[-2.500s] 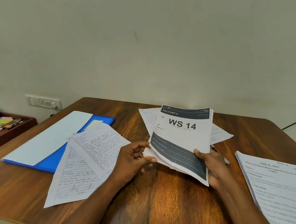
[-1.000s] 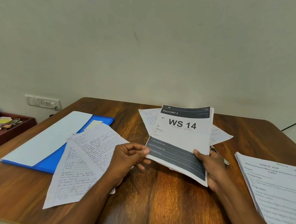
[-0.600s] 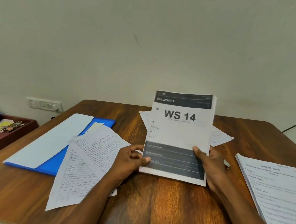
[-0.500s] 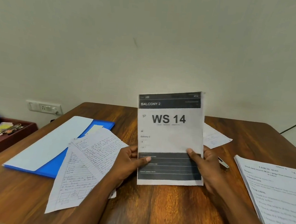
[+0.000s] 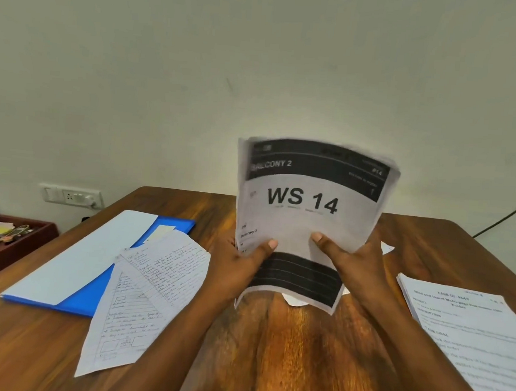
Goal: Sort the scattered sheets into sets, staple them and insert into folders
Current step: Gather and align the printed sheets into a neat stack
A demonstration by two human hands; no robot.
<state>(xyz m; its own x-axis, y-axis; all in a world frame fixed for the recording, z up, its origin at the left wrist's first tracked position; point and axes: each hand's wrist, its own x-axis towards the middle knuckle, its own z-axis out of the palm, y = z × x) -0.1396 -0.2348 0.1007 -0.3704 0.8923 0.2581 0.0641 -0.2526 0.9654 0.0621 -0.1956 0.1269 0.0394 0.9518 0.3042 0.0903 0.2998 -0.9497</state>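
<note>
upright, ws 14 sheets (image 5: 307, 217), left hand (image 5: 239, 262), right hand (image 5: 352, 263) gripping

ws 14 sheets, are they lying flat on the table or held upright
Held upright. The WS 14 sheets stand on end above the table, bowed, gripped by the left hand and right hand.

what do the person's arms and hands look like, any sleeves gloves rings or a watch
Both forearms are bare as far as the view shows, with no sleeve in sight. The left hand and right hand wear no gloves. No ring, watch or band shows on the visible fingers or wrists. The thumbnails are short and unpainted. The backs of the fingers are hidden behind paper, so rings there cannot be ruled out.
</note>
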